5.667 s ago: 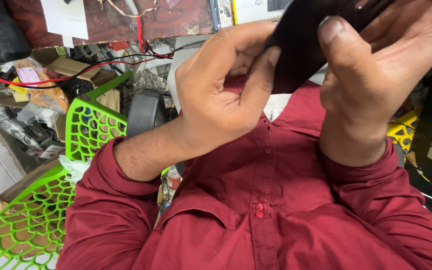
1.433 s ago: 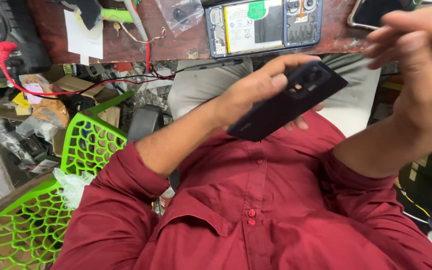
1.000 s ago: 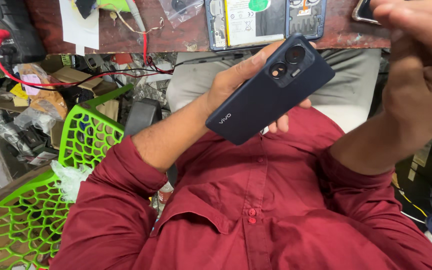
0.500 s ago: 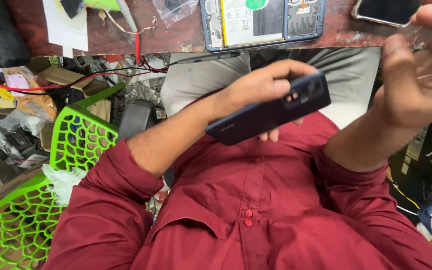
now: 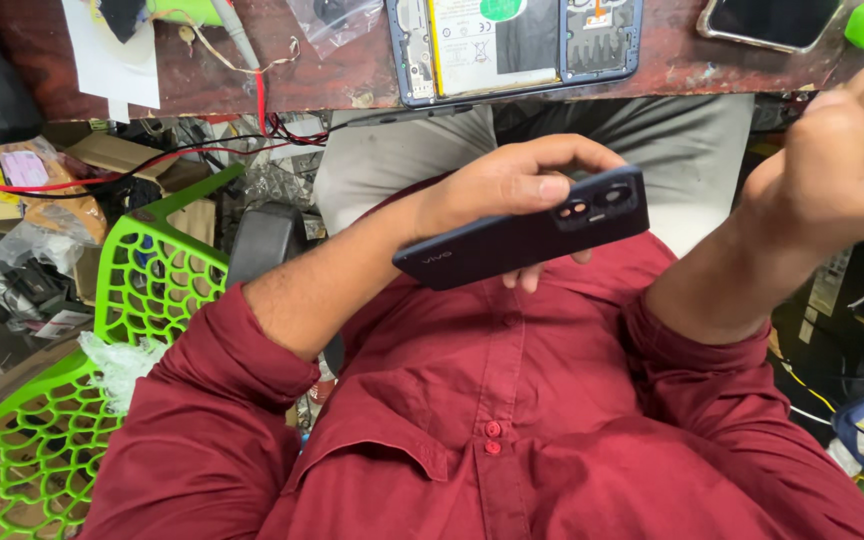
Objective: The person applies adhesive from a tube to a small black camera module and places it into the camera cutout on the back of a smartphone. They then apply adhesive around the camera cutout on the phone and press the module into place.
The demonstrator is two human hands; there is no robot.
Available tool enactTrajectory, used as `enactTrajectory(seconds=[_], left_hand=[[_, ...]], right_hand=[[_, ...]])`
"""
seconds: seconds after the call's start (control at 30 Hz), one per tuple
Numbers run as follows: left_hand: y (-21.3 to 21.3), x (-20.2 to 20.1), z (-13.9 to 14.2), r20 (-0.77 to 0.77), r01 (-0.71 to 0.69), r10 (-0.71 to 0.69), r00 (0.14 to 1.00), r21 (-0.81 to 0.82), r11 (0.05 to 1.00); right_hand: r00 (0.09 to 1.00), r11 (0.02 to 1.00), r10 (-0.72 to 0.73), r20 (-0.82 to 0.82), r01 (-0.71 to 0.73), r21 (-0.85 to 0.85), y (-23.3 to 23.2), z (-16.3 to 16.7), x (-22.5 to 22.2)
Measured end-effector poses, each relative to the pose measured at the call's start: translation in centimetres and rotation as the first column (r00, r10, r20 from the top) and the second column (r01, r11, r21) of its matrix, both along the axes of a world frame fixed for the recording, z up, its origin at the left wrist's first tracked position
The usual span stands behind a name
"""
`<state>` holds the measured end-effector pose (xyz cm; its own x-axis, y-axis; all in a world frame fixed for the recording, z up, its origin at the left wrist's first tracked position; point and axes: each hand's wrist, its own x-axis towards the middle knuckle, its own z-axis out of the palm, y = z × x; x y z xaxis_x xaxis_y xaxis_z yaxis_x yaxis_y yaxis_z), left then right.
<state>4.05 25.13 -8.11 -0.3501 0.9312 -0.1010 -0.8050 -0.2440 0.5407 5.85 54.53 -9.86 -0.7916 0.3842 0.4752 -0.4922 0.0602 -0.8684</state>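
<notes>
Dark phone (image 5: 522,238) gripped by left hand (image 5: 497,185); right hand (image 5: 837,165) clenched, fingertips cut off, contents unclear.

One head-worn camera looks steeply down, close over the wearer's chest; the counter (image 5: 352,80) edge runs along twelve o'clock.

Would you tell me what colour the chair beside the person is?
Bright green chair, head view.
</notes>
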Motion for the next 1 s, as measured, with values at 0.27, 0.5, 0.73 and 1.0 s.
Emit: enactTrajectory(seconds=[0.27,0.5,0.73,1.0], left_hand=[[-0.7,-0.1,-2.2,0.398,-0.049,-0.044,0.917,0.221,0.974],[-1.0,-0.1,-3.5,0.426,-0.06,-0.04,0.904,0.218,0.974],[-0.8,-0.2,-2.9,0.421,-0.069,-0.015,0.907,0.183,0.981],[-0.7,-0.5,-1.2,0.264,-0.058,0.041,0.964,0.056,0.997]], right_hand=[[0.977,0.948,0.175,0.125,-0.201,0.247,-0.9,0.6,0.5],[0.877,0.743,0.404,0.26,-0.48,0.467,0.0,3.7,-0.9],[0.811,0.477,0.526,0.255,-0.53,0.702,-2.3,8.5,-3.2],[0.732,0.284,0.603,0.319,-0.57,0.771,-3.9,10.2,-4.3]])
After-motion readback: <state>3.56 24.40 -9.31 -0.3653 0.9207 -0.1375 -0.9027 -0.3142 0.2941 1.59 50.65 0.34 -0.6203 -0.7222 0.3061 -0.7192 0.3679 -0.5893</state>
